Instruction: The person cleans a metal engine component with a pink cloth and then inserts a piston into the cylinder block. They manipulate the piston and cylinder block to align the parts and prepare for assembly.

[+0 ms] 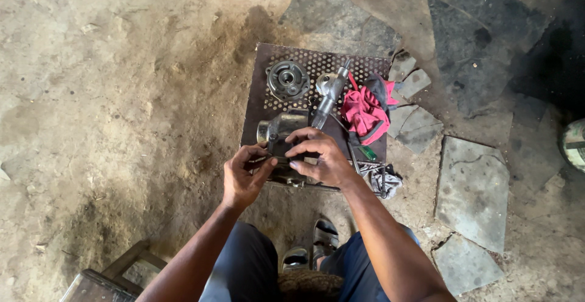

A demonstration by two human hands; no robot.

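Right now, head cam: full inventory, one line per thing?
perforated metal plate: 1, rusty brown, on the ground, serves as work surface
metal housing: 1, dark grey, near edge of plate, under both hands
round flange part: 1, grey, far left of plate
splined shaft part: 1, silver-grey, middle of plate, lying at a slant
red rag: 1, red with dark trim, right side of plate
grey rag: 1, grey, plate's near right corner
small green item: 1, green, beside red rag; kind unclear
stone slabs: several, grey, ground at right
wooden stool: 1, brown, bottom left
sandals: 2, dark, on the feet
left hand: 1, on housing
right hand: 1, on housing
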